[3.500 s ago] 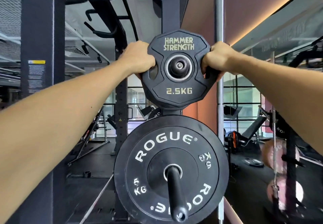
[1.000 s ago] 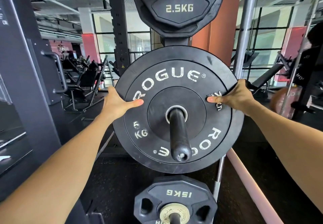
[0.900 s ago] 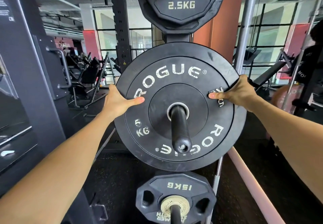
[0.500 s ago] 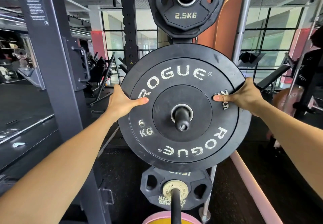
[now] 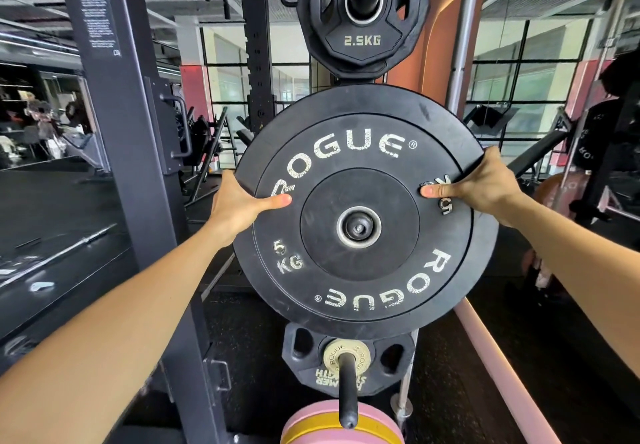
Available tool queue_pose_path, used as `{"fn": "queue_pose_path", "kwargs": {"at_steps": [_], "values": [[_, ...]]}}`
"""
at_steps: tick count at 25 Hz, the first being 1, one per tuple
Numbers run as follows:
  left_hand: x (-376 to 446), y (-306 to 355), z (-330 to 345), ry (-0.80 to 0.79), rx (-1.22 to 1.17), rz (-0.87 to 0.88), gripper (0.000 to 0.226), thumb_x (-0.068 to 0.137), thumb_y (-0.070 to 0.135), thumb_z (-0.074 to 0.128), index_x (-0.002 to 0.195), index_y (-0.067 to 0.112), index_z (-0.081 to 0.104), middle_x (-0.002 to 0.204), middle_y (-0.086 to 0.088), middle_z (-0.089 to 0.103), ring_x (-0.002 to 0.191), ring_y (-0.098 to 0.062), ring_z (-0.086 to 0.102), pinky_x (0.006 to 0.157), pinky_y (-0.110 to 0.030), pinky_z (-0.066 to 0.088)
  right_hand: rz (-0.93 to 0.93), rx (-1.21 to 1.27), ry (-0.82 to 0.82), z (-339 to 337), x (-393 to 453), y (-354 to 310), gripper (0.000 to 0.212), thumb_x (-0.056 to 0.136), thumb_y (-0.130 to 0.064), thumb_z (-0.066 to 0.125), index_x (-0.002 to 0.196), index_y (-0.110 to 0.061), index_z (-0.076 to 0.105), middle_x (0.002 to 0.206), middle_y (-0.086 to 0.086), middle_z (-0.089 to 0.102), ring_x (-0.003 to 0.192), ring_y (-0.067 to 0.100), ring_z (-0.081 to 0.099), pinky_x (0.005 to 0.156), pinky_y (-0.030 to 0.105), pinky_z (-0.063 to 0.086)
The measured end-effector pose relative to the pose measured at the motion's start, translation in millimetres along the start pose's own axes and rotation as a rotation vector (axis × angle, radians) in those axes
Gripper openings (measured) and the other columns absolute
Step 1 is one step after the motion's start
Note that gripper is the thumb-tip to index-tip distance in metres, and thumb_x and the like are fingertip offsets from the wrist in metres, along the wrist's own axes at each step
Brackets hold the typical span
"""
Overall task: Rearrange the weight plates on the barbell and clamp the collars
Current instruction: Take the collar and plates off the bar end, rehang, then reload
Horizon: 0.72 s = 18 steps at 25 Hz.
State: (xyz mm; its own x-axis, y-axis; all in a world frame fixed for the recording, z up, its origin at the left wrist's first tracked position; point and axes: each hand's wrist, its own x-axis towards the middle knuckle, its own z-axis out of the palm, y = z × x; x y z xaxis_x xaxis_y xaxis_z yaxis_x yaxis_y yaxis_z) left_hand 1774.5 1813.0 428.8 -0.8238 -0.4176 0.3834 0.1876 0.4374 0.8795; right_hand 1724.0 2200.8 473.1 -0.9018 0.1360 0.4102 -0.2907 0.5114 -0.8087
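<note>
Head view: a large black 5 kg plate [image 5: 363, 201], lettered ROGUE in worn white, fills the middle of the frame, face-on to the camera. Its steel centre ring sits around the end of a horizontal storage peg [image 5: 359, 228] seen end-on. The left hand [image 5: 239, 202] grips the plate's left edge, thumb laid flat across the face and the other fingers wrapped out of sight behind the rim. The right hand [image 5: 485, 183] grips the right edge the same way, thumb pointing inward over the printed face. Directly above the plate hangs a smaller black 2.5 kg plate [image 5: 362, 24] on its own peg. Directly below the plate, partly hidden by it, is another black plate with grip holes [image 5: 348, 360] on a lower peg, and below that a pink and yellow plate [image 5: 341, 424] at the frame's bottom edge. Left of the plate stands a dark rack upright [image 5: 128, 131].
</note>
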Motion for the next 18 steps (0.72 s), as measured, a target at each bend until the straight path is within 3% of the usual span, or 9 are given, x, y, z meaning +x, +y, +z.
{"fn": "queue_pose_path", "kwargs": {"at_steps": [5, 10, 14, 18], "values": [[-11.6, 6.0, -7.0, 0.004, -0.076, -0.015, 0.099, 0.033, 0.050, 0.098, 0.114, 0.026, 0.048, 0.111, 0.014, 0.062, 0.108, -0.011, 0.059, 0.088, -0.032, 0.048, 0.010, 0.003, 0.012, -6.1, -17.9, -3.6, 0.115, 0.019, -0.058, 0.095, 0.114, -0.021, 0.043, 0.106, -0.009, 0.061, 0.103, 0.017, 0.057, 0.082, 0.031, 0.046], [-17.9, -1.7, -33.3, -0.013, -0.118, -0.053, 0.098, 0.033, 0.045, 0.100, 0.114, 0.023, 0.050, 0.111, 0.011, 0.064, 0.108, -0.014, 0.060, 0.093, -0.038, 0.050, 0.033, 0.008, 0.015, 2.8, -45.4, -23.5, 0.115, 0.013, -0.059, 0.095, 0.110, -0.025, 0.042, 0.100, -0.015, 0.059, 0.097, 0.016, 0.058, 0.077, 0.031, 0.045], [-18.8, -15.2, -87.5, -0.028, -0.131, -0.050, 0.097, 0.030, 0.047, 0.100, 0.111, 0.025, 0.051, 0.109, 0.012, 0.065, 0.106, -0.012, 0.060, 0.085, -0.033, 0.049, 0.043, 0.024, 0.013, 34.0, -80.2, -58.4, 0.117, 0.011, -0.058, 0.095, 0.109, -0.023, 0.041, 0.101, -0.013, 0.061, 0.098, 0.015, 0.060, 0.080, 0.034, 0.050], [-18.1, -35.0, -183.4, -0.012, -0.124, -0.035, 0.096, 0.025, 0.051, 0.099, 0.104, 0.027, 0.050, 0.104, 0.012, 0.065, 0.099, -0.012, 0.062, 0.088, -0.041, 0.054, 0.008, 0.021, 0.023, 88.0, -132.4, -115.3, 0.114, 0.016, -0.056, 0.096, 0.112, -0.023, 0.044, 0.101, -0.011, 0.062, 0.098, 0.017, 0.061, 0.078, 0.033, 0.049]]}}
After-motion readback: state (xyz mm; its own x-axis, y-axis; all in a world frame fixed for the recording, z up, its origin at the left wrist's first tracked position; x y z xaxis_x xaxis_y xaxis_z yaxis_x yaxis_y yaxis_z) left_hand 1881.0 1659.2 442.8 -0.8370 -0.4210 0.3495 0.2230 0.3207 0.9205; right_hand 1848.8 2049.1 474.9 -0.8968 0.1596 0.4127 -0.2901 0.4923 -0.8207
